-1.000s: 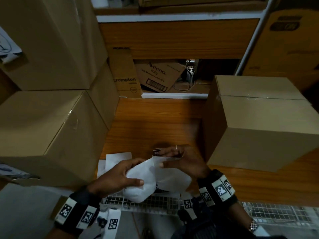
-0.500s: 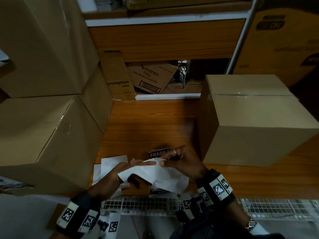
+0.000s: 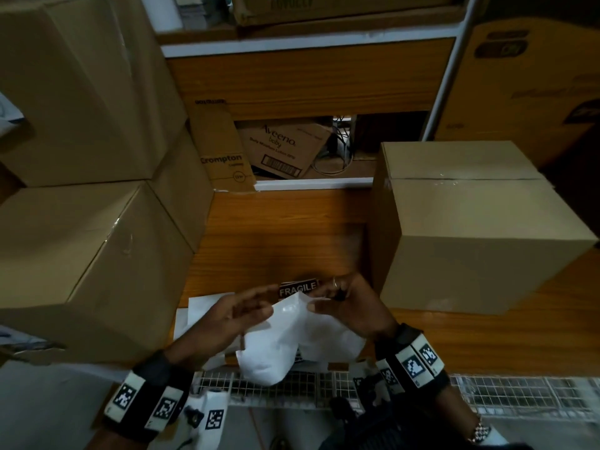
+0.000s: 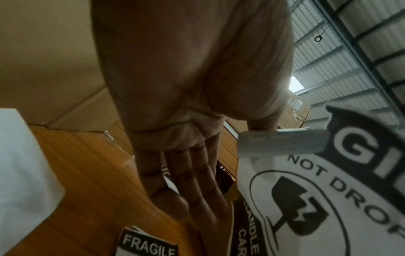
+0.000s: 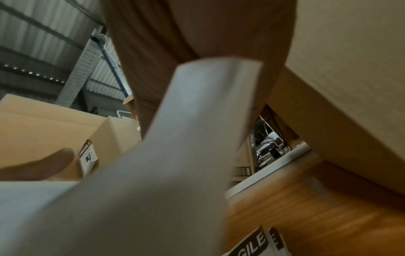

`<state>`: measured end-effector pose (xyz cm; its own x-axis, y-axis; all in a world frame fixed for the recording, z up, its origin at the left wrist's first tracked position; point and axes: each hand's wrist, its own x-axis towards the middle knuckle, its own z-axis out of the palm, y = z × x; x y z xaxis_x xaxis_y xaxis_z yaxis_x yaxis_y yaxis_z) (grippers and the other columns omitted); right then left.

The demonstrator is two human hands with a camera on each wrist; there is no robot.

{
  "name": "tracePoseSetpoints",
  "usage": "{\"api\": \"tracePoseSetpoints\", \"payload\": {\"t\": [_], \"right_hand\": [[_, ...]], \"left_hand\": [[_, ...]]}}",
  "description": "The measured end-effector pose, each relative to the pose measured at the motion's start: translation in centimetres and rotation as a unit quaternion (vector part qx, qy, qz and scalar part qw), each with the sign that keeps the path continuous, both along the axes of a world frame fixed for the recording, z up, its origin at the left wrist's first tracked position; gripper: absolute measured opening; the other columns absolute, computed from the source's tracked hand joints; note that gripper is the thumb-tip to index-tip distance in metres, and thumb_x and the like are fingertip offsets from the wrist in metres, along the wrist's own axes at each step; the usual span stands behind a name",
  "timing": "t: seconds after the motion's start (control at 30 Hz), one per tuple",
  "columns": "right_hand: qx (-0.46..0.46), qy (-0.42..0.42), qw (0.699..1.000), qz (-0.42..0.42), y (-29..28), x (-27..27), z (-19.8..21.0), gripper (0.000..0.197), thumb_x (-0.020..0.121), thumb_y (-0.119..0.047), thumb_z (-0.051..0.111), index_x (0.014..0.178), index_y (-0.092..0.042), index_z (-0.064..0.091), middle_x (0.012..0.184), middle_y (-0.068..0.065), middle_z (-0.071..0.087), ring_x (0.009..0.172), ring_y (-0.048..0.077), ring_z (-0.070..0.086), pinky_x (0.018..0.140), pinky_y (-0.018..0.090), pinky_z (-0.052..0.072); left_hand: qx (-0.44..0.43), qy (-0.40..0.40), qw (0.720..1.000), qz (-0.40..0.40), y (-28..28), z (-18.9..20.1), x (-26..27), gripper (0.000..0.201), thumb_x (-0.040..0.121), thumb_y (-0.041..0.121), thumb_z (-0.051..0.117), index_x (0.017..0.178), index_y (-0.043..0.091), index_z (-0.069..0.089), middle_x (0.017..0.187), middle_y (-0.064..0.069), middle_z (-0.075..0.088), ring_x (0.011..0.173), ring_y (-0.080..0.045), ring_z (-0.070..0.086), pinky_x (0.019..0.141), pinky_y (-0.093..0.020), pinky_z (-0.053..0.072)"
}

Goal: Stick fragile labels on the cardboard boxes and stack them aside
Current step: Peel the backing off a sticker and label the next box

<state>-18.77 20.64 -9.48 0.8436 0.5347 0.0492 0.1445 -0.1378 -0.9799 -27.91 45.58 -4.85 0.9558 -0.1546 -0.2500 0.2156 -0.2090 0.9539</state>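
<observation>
A black-and-white fragile label [image 3: 297,288] with its white backing sheet [image 3: 305,339] is held above the wooden table's [image 3: 276,228] front edge. My right hand [image 3: 319,300] pinches them, thumb on the white sheet. My left hand [image 3: 256,303] is beside the sheet's left edge with its fingers straight. The left wrist view shows those straight fingers [image 4: 184,181] next to the label's printed face [image 4: 328,199]. A plain taped cardboard box [image 3: 470,228] stands just right of my hands. The white sheet [image 5: 175,155] fills most of the right wrist view.
Stacked cardboard boxes [image 3: 81,254] wall off the left; one carries a fragile label [image 5: 87,155]. More labels [image 4: 149,246] and white sheets [image 3: 207,306] lie on the table under my hands. Printed cartons [image 3: 279,147] stand behind under a shelf. A wire grid [image 3: 487,394] runs along the table's front edge.
My left hand gripped the white backing sheet before; now its fingers are straight beside the sheet. The FRAGILE print shows more above the sheet. My right hand has kept its pinch.
</observation>
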Motion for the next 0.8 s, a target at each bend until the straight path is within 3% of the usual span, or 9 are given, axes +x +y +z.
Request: {"api": "tracePoseSetpoints", "payload": {"t": [0.1,0.17,0.23,0.3,0.37,0.5,0.63,0.73,0.8], "right_hand": [[-0.048,-0.019,0.999,-0.014,0.0,-0.6,0.2,0.017,0.081,-0.009,0.085,0.097,-0.016,0.082,0.098,-0.006,0.079,0.092,0.007,0.074,0.086,0.036,0.061],[-0.056,-0.040,0.997,-0.026,0.0,-1.1,0.4,0.017,0.081,-0.014,0.086,0.098,-0.017,0.083,0.099,-0.006,0.079,0.092,0.005,0.073,0.086,0.036,0.060],[-0.054,-0.066,0.996,-0.029,-0.1,-1.5,0.7,0.017,0.082,-0.015,0.085,0.099,-0.018,0.083,0.100,-0.007,0.079,0.091,0.003,0.072,0.084,0.032,0.060],[-0.056,-0.085,0.994,-0.027,-0.2,-1.8,1.0,0.016,0.083,-0.015,0.085,0.099,-0.018,0.083,0.100,-0.007,0.078,0.090,0.002,0.071,0.082,0.028,0.059],[-0.056,-0.089,0.994,-0.025,-0.3,-2.2,1.1,0.014,0.084,-0.016,0.084,0.098,-0.018,0.083,0.098,-0.007,0.078,0.088,0.003,0.072,0.080,0.028,0.059],[-0.047,-0.090,0.995,-0.020,-0.2,-2.8,1.2,0.007,0.087,-0.017,0.081,0.093,-0.020,0.084,0.093,-0.009,0.078,0.085,0.005,0.071,0.075,0.029,0.059],[-0.018,-0.041,0.999,-0.027,-0.6,-3.1,1.3,0.008,0.092,-0.022,0.076,0.092,-0.019,0.084,0.092,-0.007,0.079,0.085,0.013,0.073,0.076,0.037,0.060],[0.050,0.043,0.996,-0.064,-0.5,-3.4,1.3,0.011,0.093,-0.014,0.075,0.089,-0.008,0.083,0.091,0.001,0.081,0.089,0.023,0.076,0.084,0.045,0.061],[0.086,0.084,0.989,-0.091,-0.4,-3.7,1.3,0.010,0.091,-0.008,0.075,0.087,-0.005,0.083,0.091,0.003,0.081,0.092,0.022,0.076,0.091,0.041,0.060]], "left_hand": [[0.039,0.006,0.999,-0.014,-0.1,1.0,0.5,0.038,0.089,0.034,0.065,0.126,0.024,0.071,0.127,0.013,0.071,0.124,-0.002,0.061,0.099,-0.020,0.050],[0.034,0.014,0.999,-0.013,-0.2,1.7,0.9,0.038,0.094,0.042,0.062,0.122,0.019,0.074,0.123,0.005,0.074,0.121,-0.012,0.065,0.103,-0.030,0.050],[0.020,0.036,0.999,-0.019,-0.3,2.2,1.2,0.057,0.093,0.063,0.057,0.118,0.016,0.076,0.117,-0.006,0.076,0.111,-0.026,0.070,0.094,-0.037,0.052],[0.032,0.058,0.998,-0.007,-0.7,2.6,1.5,0.070,0.084,0.074,0.054,0.112,0.016,0.078,0.108,-0.008,0.077,0.100,-0.027,0.072,0.083,-0.033,0.052],[0.053,0.035,0.998,-0.006,-1.6,2.4,1.7,0.054,0.087,0.066,0.063,0.102,0.017,0.081,0.095,-0.002,0.079,0.087,-0.019,0.072,0.074,-0.027,0.052],[0.092,-0.034,0.995,-0.028,-3.3,0.7,2.0,0.020,0.086,0.034,0.077,0.089,0.014,0.080,0.090,-0.005,0.078,0.087,-0.020,0.073,0.082,-0.031,0.053],[0.039,-0.048,0.998,-0.018,-4.0,0.0,1.7,0.012,0.090,0.013,0.074,0.088,0.001,0.075,0.086,-0.011,0.073,0.086,-0.014,0.068,0.079,-0.024,0.052],[0.023,-0.052,0.998,0.004,-4.3,-0.3,1.4,0.016,0.093,0.013,0.070,0.089,-0.003,0.071,0.088,-0.019,0.069,0.088,-0.019,0.066,0.081,-0.029,0.050],[0.022,-0.059,0.998,0.030,-4.4,-0.5,1.2,0.018,0.094,0.013,0.068,0.088,-0.004,0.069,0.085,-0.015,0.067,0.087,-0.019,0.065,0.081,-0.029,0.049]]}}
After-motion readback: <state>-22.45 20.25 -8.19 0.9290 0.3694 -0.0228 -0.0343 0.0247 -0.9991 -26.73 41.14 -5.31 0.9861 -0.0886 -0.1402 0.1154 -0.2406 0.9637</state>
